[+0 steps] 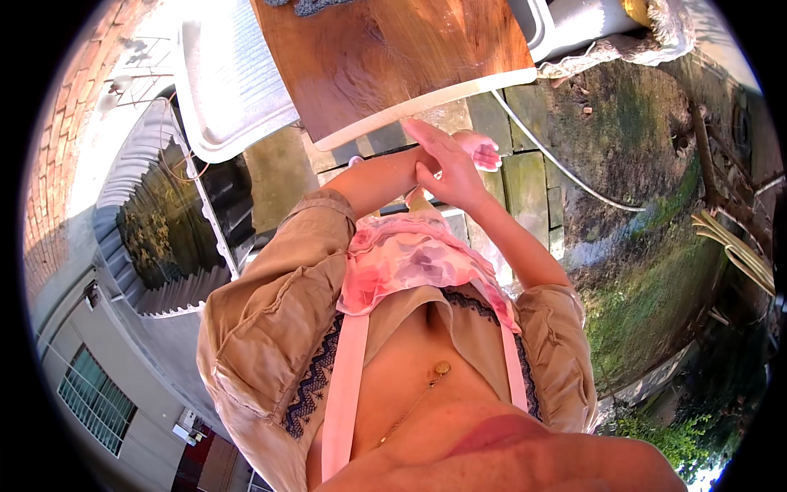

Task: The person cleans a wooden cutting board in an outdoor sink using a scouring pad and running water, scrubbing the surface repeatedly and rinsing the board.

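Note:
My left forearm reaches across from the left, and my left hand (478,150) sticks out past my right one, its fingers loosely curled and nothing seen in them. My right hand (448,164) lies over the left wrist, fingers stretched out and thumb apart. Part of the left hand is hidden beneath it. Both hands are just short of the pale front edge of a wet brown wooden board (393,61). On the board's far end sits a bunched dark grey cloth (321,6), cut off by the picture's edge.
Left of the board is a white basin with a ridged washing surface (234,82). A thin white hose (566,168) trails to the right over mossy ground (631,246). Stone paving (279,176) lies below. Corrugated grey sheeting (135,164) stands at left, branches (738,205) at right.

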Demonstrator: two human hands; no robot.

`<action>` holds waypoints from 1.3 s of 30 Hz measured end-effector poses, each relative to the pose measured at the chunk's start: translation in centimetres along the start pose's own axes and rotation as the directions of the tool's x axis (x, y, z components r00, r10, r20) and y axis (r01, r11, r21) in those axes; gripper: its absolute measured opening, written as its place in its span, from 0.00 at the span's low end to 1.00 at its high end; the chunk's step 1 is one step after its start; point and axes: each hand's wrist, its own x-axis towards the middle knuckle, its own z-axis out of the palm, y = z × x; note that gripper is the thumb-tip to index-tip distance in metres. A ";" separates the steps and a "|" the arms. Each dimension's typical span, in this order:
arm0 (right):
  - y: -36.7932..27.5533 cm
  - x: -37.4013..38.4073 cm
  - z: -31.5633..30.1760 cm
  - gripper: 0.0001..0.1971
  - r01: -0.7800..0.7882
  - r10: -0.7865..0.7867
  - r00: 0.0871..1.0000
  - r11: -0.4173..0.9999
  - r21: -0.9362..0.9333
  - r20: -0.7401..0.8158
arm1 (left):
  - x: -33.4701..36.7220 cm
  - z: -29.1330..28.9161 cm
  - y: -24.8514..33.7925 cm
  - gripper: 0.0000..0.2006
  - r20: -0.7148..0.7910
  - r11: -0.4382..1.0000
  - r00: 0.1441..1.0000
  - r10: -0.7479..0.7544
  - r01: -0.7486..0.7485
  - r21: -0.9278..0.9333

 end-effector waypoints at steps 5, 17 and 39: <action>-3.3 2.8 -3.7 0.14 0.382 -0.332 0.923 0.857 -0.346 0.196 | -4.7 3.6 3.9 0.13 0.626 0.138 0.726 0.285 -0.677 0.723; -0.2 29.7 5.8 0.29 0.195 -0.198 0.977 0.690 -0.697 0.077 | -24.5 -10.9 15.1 0.42 0.514 -0.594 0.356 0.781 0.167 0.787; -1.7 18.2 6.6 0.32 0.341 -0.110 0.940 0.294 -0.893 0.323 | -23.6 -15.8 21.1 0.36 0.247 -0.302 0.184 0.951 0.410 0.860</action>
